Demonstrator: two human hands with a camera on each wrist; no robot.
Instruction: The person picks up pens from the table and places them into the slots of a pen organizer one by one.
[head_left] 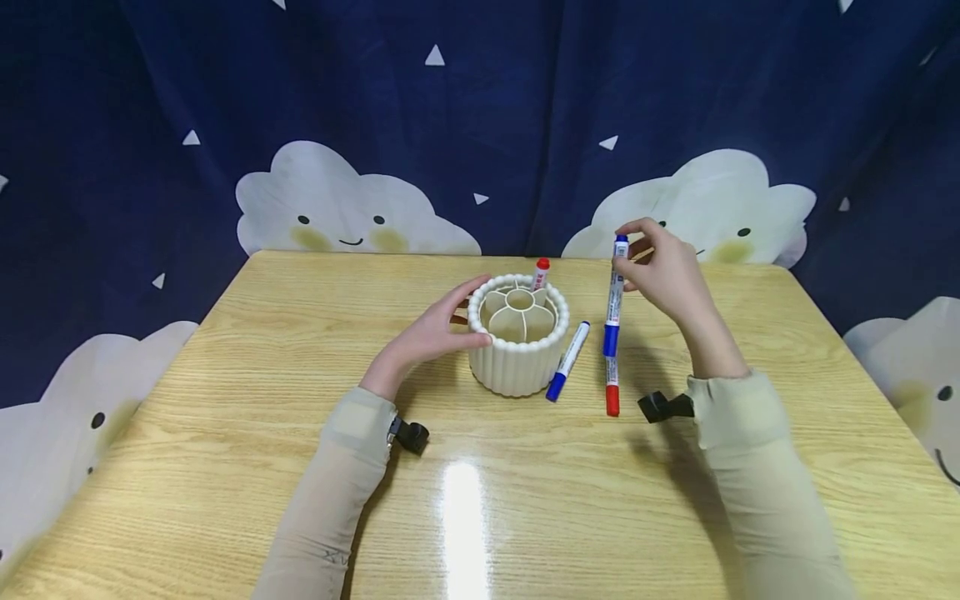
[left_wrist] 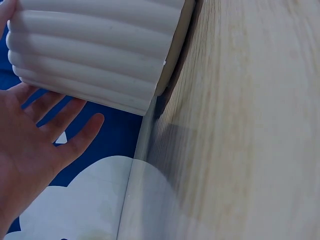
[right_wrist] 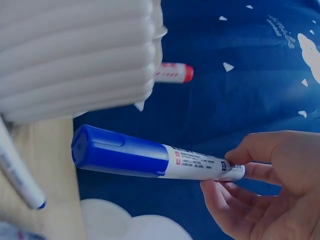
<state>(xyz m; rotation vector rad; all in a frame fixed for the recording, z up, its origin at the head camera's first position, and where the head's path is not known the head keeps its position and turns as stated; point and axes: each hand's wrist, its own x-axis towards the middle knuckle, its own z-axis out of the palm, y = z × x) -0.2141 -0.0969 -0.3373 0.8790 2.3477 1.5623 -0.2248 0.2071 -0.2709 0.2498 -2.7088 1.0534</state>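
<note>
A cream ribbed pen holder (head_left: 517,367) with a beaded rim and several compartments stands upright on the table. My left hand (head_left: 435,337) holds its left side, thumb at the near rim and fingers toward the back; in the left wrist view its little finger is off the wall. A red-ended marker (head_left: 542,271) stands in a back compartment. My right hand (head_left: 660,265) pinches a blue-capped marker (right_wrist: 125,152) near its upper end, cap down, in the air right of the holder. Beneath lie another blue-capped marker (head_left: 570,360) and a red-capped marker (head_left: 612,396), partly hidden behind the held one.
The wooden table (head_left: 225,467) reaches back to a dark blue curtain (head_left: 360,92) printed with clouds and white triangles. Black wrist straps (head_left: 411,436) hang at both sleeves. Light glares off the table's front middle.
</note>
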